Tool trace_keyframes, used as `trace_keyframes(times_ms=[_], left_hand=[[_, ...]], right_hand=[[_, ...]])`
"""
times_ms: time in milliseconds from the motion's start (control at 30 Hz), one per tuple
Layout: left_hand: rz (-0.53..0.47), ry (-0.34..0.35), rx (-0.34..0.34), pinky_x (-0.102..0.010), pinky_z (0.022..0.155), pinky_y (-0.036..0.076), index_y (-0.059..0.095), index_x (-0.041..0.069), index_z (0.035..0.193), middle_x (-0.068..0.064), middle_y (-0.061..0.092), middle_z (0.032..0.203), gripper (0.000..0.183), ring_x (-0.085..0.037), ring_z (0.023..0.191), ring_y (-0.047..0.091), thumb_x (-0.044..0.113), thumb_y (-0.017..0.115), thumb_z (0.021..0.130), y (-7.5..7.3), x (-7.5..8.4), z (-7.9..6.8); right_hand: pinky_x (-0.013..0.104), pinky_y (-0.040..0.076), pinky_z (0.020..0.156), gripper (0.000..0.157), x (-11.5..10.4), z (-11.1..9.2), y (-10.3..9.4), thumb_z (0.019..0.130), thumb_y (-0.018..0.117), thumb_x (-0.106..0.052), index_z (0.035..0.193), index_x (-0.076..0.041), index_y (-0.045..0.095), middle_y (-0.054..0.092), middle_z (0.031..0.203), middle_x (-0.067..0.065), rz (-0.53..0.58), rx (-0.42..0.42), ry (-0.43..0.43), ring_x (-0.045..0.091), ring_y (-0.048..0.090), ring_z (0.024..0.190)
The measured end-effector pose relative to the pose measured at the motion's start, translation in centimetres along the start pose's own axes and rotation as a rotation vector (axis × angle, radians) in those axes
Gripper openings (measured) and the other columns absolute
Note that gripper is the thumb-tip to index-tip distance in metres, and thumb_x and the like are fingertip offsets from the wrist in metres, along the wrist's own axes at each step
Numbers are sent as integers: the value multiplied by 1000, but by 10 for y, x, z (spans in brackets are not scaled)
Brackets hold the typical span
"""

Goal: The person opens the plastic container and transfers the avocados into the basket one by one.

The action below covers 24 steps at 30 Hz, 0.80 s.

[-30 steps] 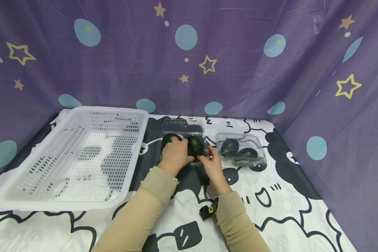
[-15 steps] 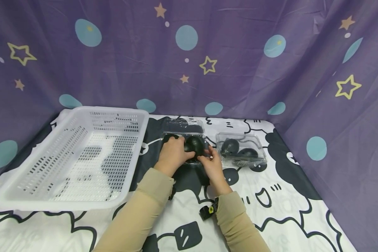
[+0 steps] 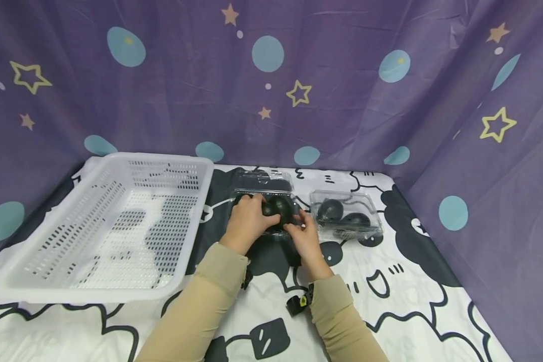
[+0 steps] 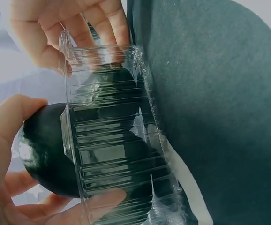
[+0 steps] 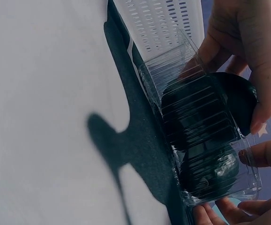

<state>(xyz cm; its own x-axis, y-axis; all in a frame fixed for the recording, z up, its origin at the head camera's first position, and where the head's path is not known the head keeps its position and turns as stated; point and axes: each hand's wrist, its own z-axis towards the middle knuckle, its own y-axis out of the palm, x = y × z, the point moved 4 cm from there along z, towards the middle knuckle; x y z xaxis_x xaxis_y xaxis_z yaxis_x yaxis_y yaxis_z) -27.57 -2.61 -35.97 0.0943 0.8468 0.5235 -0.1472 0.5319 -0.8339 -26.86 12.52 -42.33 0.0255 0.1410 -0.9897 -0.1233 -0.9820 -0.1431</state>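
Observation:
A clear plastic clamshell box (image 3: pixel 271 191) sits mid-table with its lid tipped back, dark green avocados (image 3: pixel 280 208) inside. My left hand (image 3: pixel 246 221) reaches in from the left. In the left wrist view its thumb and fingers curl round one avocado (image 4: pixel 46 145), which pokes above the box wall. My right hand (image 3: pixel 305 236) holds the right end of the box; the right wrist view has its thumb and fingers on either side of that end wall, close to a second avocado (image 5: pixel 215 168). The left fingertips are partly hidden behind fruit and plastic.
A large white perforated basket (image 3: pixel 194 221) stands on the left. Just right of my hands is another clear box (image 3: pixel 368 203) with two dark avocados (image 3: pixel 330 210) in it. A purple curtain (image 3: pixel 271 125) hangs behind the patterned tablecloth (image 3: pixel 398 317).
My left hand has shifted slightly left and toward me, its thumb lowering along the avocado. More of the fruit between the hands shows. My right hand stays at the box's end.

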Motion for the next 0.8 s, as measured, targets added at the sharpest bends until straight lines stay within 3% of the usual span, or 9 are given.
trace_keyframes(times_ms=[400,533,800], left_hand=[[-129,-60,46,-52,85,56,63,8,126,-21,61,120,59,-41,102,63,47,75,84,-2,-5,-3],[-170,-44,81,-52,87,54,63,7,127,-22,61,120,60,-40,104,62,47,76,83,-5,-5,-3],[-262,-8,129,-46,79,54,62,11,127,-17,62,119,60,-33,100,61,51,74,83,-13,1,-5]], right_hand=[[31,51,87,68,1,0,0,88,62,-7,150,4,34,52,140,25,10,-4,1,35,58,114],[28,50,84,67,2,1,0,88,61,-7,150,5,35,52,139,26,10,-2,-7,35,59,112],[39,50,93,67,0,1,0,90,61,-9,151,1,35,52,141,23,-6,0,21,35,58,117]])
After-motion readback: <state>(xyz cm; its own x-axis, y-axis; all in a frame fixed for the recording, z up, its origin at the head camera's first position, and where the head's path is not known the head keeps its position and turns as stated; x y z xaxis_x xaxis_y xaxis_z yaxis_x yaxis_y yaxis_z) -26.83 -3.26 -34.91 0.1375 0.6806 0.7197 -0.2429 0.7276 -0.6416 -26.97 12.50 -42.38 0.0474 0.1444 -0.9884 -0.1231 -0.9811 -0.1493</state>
